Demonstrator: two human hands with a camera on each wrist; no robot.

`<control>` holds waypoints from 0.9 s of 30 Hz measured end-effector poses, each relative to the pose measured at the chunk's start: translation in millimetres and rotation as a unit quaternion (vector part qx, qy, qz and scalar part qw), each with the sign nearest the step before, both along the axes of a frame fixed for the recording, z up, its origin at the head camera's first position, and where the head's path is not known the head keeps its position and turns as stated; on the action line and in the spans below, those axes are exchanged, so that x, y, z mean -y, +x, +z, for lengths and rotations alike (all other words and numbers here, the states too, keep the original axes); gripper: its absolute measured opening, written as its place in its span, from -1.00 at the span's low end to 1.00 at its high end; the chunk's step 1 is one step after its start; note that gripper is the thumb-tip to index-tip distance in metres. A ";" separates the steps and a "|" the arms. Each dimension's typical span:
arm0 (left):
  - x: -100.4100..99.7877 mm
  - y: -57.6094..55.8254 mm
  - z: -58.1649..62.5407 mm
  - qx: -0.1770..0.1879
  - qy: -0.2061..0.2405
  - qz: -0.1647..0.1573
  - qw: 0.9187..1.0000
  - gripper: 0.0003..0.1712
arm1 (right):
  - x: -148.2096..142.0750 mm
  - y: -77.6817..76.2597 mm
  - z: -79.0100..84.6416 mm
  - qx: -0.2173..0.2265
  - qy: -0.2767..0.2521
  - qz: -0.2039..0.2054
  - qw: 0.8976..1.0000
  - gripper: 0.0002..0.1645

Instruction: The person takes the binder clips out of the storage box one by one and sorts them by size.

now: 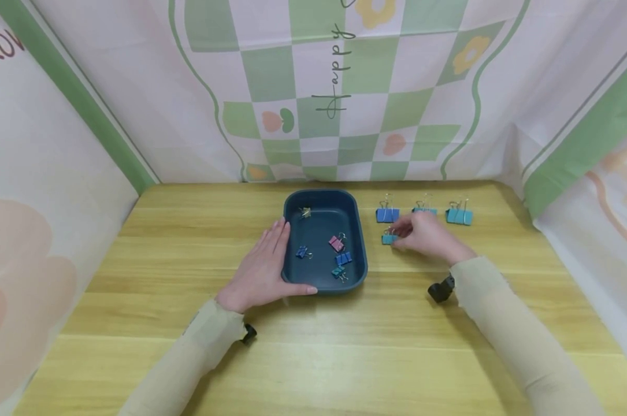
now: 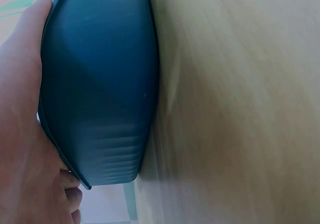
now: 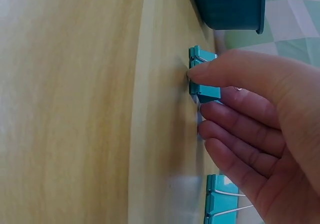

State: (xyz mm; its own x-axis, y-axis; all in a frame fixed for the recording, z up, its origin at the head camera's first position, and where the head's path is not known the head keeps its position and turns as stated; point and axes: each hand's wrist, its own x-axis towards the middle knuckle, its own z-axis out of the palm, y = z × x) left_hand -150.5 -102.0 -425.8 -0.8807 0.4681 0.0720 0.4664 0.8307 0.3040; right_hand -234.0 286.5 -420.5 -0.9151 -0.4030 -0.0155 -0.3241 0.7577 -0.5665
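Observation:
A dark blue rectangular tray (image 1: 318, 228) stands on the table with several small binder clips inside. My left hand (image 1: 263, 266) lies against it, straight fingers along the left rim and thumb across the near rim. In the left wrist view, the tray's outer wall (image 2: 102, 69) fills the space beside that hand. To the right of the tray, my right hand (image 1: 426, 236) pinches a small teal binder clip (image 1: 388, 238) between thumb and fingers, close over the table. The right wrist view shows the thumb across the front of this teal clip (image 3: 207, 88).
Behind the right hand stand a blue binder clip (image 1: 388, 215), a partly hidden teal one (image 1: 429, 211) and another teal one (image 1: 459, 216), handles up. Inside the tray are gold (image 1: 305, 212), pink (image 1: 336, 243), blue (image 1: 343, 258) and teal (image 1: 337, 271) clips. A patterned curtain (image 1: 318, 115) hangs behind.

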 end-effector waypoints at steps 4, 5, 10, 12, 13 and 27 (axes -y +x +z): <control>0.1 0.1 -0.1 -0.003 0.001 -0.001 1.000 0.64 | 0.1 1.7 4.4 0.008 -0.006 -0.011 1.000 -0.55; 0.2 0.2 -0.1 -0.003 0.001 -0.001 1.000 0.64 | 0.1 2.4 6.6 0.010 -0.006 -0.017 1.000 -0.53; 0.5 0.2 0.6 -0.001 -0.003 -0.001 1.000 0.63 | 2.1 7.0 28.0 0.007 -0.009 -0.040 0.999 -0.45; 0.5 0.3 1.0 -0.002 -0.002 -0.002 1.000 0.63 | 4.7 8.6 39.2 -0.006 -0.014 -0.037 0.999 -0.46; 0.5 0.2 0.9 -0.003 -0.001 -0.003 1.000 0.63 | 6.2 9.4 44.6 -0.016 -0.017 -0.034 0.999 -0.47; 0.3 -1.5 0.4 0.000 -0.005 -0.003 1.000 0.64 | 43.8 27.0 82.7 -0.095 -0.013 0.022 0.995 -0.48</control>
State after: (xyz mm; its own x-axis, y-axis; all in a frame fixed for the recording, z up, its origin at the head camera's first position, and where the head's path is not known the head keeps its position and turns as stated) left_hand -152.0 -102.3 -425.4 -0.8783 0.4734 0.0669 0.4707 0.8315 0.2951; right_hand -207.0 242.7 -337.8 -0.8822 -0.4402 0.1669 -0.4592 0.7262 -0.5117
